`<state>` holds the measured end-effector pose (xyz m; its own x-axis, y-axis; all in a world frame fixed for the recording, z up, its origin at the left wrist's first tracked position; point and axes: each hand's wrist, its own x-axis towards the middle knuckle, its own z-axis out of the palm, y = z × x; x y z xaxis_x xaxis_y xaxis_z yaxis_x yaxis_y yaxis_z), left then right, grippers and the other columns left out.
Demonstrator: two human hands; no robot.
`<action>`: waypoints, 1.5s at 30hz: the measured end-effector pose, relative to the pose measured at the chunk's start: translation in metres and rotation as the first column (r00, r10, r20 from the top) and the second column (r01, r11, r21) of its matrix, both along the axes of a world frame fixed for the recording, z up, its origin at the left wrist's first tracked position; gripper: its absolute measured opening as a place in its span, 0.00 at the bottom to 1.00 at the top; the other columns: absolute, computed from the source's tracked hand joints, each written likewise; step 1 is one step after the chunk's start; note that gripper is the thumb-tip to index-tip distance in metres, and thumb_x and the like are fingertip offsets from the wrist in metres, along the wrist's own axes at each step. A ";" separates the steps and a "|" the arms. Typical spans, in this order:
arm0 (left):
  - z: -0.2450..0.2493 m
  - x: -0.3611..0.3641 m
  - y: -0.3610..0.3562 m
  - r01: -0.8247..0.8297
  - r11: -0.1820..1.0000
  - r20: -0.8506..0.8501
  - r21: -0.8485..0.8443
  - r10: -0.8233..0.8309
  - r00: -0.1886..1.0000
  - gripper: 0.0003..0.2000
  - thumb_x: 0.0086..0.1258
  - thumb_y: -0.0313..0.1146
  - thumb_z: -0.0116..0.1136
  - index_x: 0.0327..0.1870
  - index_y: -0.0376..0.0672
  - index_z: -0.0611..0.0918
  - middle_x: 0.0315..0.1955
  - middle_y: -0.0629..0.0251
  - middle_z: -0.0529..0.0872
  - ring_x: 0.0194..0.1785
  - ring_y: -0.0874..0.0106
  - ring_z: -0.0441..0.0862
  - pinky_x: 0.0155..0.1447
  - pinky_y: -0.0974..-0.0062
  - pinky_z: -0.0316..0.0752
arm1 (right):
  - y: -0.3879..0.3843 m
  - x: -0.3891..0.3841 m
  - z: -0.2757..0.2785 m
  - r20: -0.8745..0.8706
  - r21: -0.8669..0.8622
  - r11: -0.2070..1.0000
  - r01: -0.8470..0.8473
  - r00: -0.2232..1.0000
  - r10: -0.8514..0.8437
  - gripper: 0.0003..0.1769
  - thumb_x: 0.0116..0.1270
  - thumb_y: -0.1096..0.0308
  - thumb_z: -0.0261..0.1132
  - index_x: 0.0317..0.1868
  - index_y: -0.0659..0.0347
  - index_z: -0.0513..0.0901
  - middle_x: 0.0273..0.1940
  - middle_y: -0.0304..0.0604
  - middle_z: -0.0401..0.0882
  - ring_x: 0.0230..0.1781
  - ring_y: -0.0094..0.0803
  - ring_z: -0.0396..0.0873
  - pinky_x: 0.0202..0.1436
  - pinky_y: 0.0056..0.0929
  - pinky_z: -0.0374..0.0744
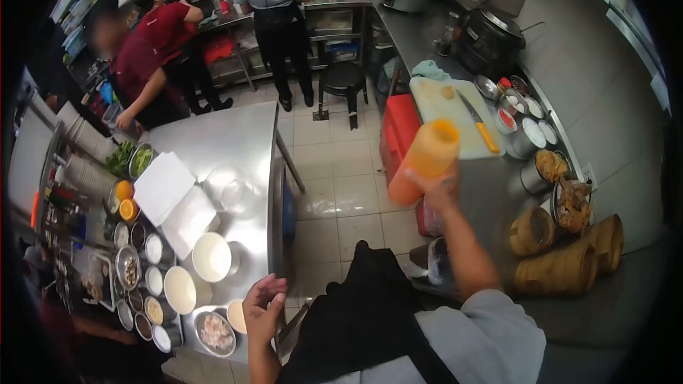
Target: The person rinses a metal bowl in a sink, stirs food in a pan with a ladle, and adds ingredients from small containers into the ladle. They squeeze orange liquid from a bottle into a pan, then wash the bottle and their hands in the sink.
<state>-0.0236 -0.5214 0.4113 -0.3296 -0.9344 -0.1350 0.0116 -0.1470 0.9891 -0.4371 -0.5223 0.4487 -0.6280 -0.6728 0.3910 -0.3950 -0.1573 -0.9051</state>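
My right hand (437, 185) is wrapped round a large orange plastic bottle (425, 160), held tilted over the gap in front of the right counter. My left hand (265, 306) hangs empty beside the left steel table (245, 124), its fingers apart and slightly curled. Near it stand two empty pale bowls (212, 257) and a metal bowl of pale pinkish food (215, 333). Behind the bottle, a knife with an orange handle (488, 137) lies on a white cutting board (432, 103).
An open white box (165, 188) and many small containers line the left table. Bamboo steamers (556, 270), metal pots and a black cooker (489, 44) stand on the right counter. Several people work at the back and left; a black stool (343, 78) is on the floor.
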 end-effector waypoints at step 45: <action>-0.020 -0.338 -0.290 0.114 0.992 0.628 0.058 -0.125 0.768 0.19 0.64 0.28 0.64 0.55 0.35 0.77 0.45 0.55 0.84 0.47 0.68 0.82 0.52 0.72 0.76 | -0.254 -0.617 0.025 -0.744 0.274 0.815 0.510 0.650 -0.156 0.31 0.53 0.64 0.69 0.60 0.54 0.72 0.48 0.52 0.74 0.50 0.52 0.76 0.54 0.43 0.75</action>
